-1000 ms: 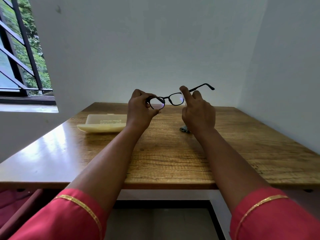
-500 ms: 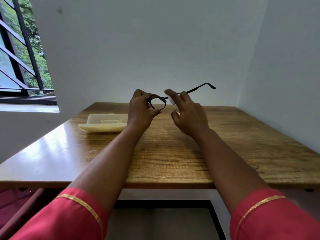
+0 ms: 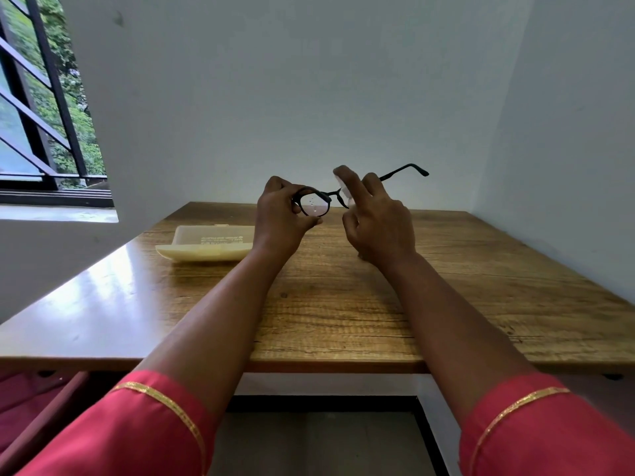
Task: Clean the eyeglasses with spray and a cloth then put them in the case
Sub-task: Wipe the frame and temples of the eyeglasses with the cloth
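Above the far middle of the table (image 3: 343, 304), the eyeglasses (image 3: 314, 204) hung in the air, droplets showing on the left lens. The left hand (image 3: 280, 214) pinched that lens rim between closed fingers (image 3: 311, 221); the right hand (image 3: 374, 221) pressed a small pale cloth (image 3: 345, 192) against the other lens, fingers closed on it. The open case (image 3: 206, 243) lay well apart to the left. Hard rubbing could probably twist the thin bridge, or slide the wet frame out of the pinch onto the wood.
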